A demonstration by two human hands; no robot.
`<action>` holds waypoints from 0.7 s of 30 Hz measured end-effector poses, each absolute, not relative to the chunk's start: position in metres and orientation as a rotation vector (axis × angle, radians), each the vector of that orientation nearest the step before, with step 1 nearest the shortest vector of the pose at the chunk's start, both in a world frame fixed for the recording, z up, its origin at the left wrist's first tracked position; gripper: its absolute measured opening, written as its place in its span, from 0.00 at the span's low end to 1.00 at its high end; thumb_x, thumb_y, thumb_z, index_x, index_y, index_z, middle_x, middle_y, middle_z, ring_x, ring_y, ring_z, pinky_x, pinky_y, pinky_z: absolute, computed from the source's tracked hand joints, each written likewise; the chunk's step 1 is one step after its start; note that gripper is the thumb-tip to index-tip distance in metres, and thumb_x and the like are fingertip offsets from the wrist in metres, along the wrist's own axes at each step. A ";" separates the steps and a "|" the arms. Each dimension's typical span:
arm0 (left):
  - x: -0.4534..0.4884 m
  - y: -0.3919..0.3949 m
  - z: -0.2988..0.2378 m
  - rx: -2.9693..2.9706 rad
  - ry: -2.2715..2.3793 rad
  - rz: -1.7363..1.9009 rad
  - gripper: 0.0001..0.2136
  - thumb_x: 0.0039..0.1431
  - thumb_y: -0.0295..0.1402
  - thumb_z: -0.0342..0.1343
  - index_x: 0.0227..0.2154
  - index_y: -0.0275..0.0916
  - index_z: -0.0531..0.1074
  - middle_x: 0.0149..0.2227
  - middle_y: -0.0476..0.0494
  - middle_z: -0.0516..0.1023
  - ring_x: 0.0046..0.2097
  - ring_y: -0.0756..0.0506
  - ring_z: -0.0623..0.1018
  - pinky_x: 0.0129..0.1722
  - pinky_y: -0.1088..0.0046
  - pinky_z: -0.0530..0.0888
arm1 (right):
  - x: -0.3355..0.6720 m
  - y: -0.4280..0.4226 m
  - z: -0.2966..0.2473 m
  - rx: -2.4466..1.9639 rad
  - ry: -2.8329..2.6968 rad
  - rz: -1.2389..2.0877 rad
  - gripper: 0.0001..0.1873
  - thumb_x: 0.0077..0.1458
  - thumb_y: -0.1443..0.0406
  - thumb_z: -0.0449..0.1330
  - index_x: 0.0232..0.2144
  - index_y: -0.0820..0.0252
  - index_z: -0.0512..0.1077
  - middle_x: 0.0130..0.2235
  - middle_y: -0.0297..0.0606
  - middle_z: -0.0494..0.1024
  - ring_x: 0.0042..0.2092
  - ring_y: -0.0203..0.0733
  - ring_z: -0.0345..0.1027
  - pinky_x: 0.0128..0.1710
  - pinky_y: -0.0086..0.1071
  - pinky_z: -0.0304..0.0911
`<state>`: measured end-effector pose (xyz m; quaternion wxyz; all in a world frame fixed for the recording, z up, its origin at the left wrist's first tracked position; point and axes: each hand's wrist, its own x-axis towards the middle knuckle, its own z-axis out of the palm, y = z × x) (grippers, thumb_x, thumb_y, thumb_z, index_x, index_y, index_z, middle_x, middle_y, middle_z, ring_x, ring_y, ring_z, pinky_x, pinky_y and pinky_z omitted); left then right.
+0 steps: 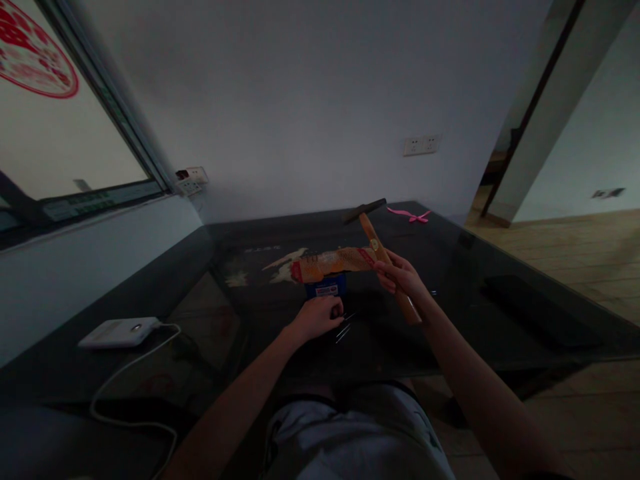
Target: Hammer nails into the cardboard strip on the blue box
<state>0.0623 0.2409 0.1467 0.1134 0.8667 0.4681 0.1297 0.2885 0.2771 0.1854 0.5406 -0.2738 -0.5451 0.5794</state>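
Note:
My right hand (397,275) is wrapped round the wooden handle of a hammer (375,240), whose dark head points up and away. Behind the handle ends a worn, splintered strip (330,264) with orange and red print, resting on a blue box (327,287). Small thin nails (311,259) seem to stand along its left part. My left hand (320,317) is low at the tabletop in front of the box, fingers curled together. Several loose nails (343,332) lie beside its fingertips; whether one is pinched there is hidden.
The dark glossy table (280,233) meets the wall. A white power bank (120,332) with a cable (123,363) lies at left. A pink ribbon (413,217) is at the back right, and a flat black object (537,310) lies near the right edge.

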 end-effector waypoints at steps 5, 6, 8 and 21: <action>0.058 0.244 0.149 2.537 1.483 0.364 0.07 0.52 0.37 0.57 0.33 0.42 0.71 0.32 0.50 0.76 0.34 0.48 0.74 0.30 0.76 0.65 | 0.289 0.278 0.184 -0.641 -1.290 1.370 0.24 0.45 0.62 0.63 0.44 0.61 0.63 0.18 0.21 0.60 0.14 0.25 0.47 0.11 0.23 0.44; 0.057 0.244 0.149 2.534 1.503 0.359 0.07 0.52 0.38 0.57 0.32 0.42 0.71 0.33 0.49 0.76 0.34 0.48 0.74 0.30 0.76 0.65 | 0.289 0.278 0.184 -0.640 -1.295 1.368 0.24 0.45 0.61 0.63 0.44 0.61 0.63 0.18 0.21 0.60 0.14 0.25 0.47 0.11 0.23 0.44; 0.056 0.244 0.151 2.517 1.547 0.350 0.08 0.54 0.40 0.55 0.31 0.42 0.71 0.33 0.49 0.77 0.34 0.48 0.75 0.30 0.76 0.65 | 0.290 0.278 0.184 -0.644 -1.312 1.364 0.23 0.45 0.61 0.63 0.44 0.61 0.63 0.18 0.21 0.60 0.14 0.25 0.47 0.11 0.24 0.44; 0.052 0.242 0.152 2.505 1.798 0.226 0.06 0.54 0.37 0.53 0.29 0.42 0.73 0.33 0.45 0.78 0.35 0.45 0.76 0.33 0.73 0.68 | 0.288 0.276 0.184 -0.652 -1.293 1.381 0.25 0.45 0.61 0.63 0.45 0.61 0.62 0.17 0.20 0.59 0.13 0.25 0.47 0.10 0.23 0.44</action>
